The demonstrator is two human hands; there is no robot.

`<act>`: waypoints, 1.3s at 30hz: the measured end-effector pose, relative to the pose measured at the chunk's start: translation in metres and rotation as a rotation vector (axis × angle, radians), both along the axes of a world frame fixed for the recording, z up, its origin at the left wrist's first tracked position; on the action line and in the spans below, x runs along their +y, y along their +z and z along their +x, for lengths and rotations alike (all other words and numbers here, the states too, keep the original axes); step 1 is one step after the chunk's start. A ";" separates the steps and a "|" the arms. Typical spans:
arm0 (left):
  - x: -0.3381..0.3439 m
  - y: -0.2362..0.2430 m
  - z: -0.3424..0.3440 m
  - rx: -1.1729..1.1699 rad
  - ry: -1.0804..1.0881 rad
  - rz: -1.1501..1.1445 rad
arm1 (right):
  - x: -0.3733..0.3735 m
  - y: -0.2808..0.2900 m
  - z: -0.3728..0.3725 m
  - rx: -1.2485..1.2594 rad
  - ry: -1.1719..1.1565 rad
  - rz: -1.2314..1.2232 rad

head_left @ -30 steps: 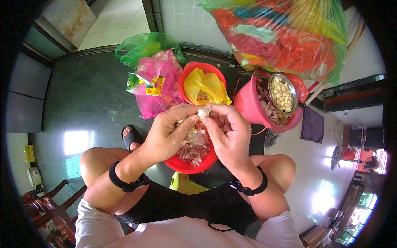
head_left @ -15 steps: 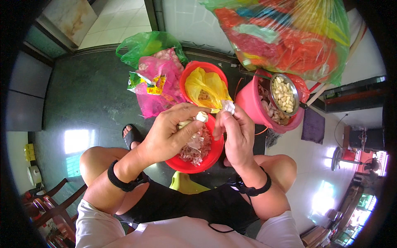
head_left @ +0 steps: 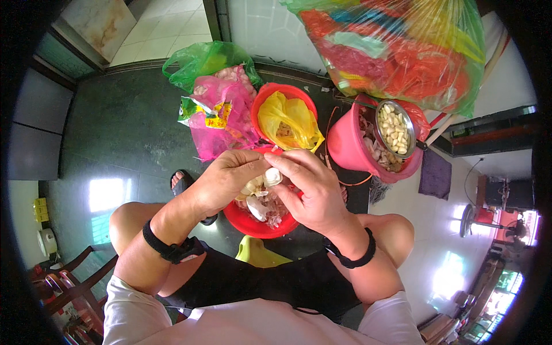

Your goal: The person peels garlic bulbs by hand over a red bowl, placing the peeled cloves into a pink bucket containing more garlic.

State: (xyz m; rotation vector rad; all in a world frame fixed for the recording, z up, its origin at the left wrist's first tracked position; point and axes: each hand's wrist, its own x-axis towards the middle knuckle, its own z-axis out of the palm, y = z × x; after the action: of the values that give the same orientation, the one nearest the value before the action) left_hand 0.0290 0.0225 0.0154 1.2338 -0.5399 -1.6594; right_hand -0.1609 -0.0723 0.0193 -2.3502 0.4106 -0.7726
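Observation:
My left hand (head_left: 233,175) and my right hand (head_left: 305,190) meet above a red basin (head_left: 256,227), fingers closed on a white garlic bulb (head_left: 272,176). Loose skins and pale cloves lie in that basin beneath them. Just beyond, a second red basin (head_left: 260,95) holds a yellow plastic bag (head_left: 287,115). To the right, a steel bowl (head_left: 395,127) of peeled cloves rests on top of a pink bucket (head_left: 345,144) containing garlic skins.
Pink mesh sacks (head_left: 213,126) and a green bag (head_left: 195,63) lie at back left. A large bag of coloured plastic (head_left: 391,57) is at back right. A purple mat (head_left: 434,175), wooden chair (head_left: 80,267) and standing fan (head_left: 468,220) are at the sides.
My hands came apart, the right one holding a piece of skin, and have now rejoined slightly lower and further left around the bulb. The piece of skin has left my right fingertips.

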 end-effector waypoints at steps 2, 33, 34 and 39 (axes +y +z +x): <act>0.001 0.003 0.001 -0.013 -0.002 0.035 | 0.002 -0.004 0.004 -0.016 -0.011 -0.033; -0.006 -0.004 -0.016 -0.945 0.220 -0.641 | 0.014 -0.006 0.008 -0.321 -0.190 1.306; -0.005 -0.002 -0.017 -0.947 0.220 -0.641 | 0.014 -0.004 0.008 -0.322 -0.188 1.307; -0.010 -0.001 -0.019 -0.950 0.167 -0.573 | 0.008 -0.012 0.011 -0.298 -0.340 0.684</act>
State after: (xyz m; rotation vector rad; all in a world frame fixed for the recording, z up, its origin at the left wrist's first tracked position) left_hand 0.0099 0.0123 0.0148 1.5044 -1.3281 -0.6049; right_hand -0.1500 -0.0641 0.0075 -1.5224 0.8078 -0.9382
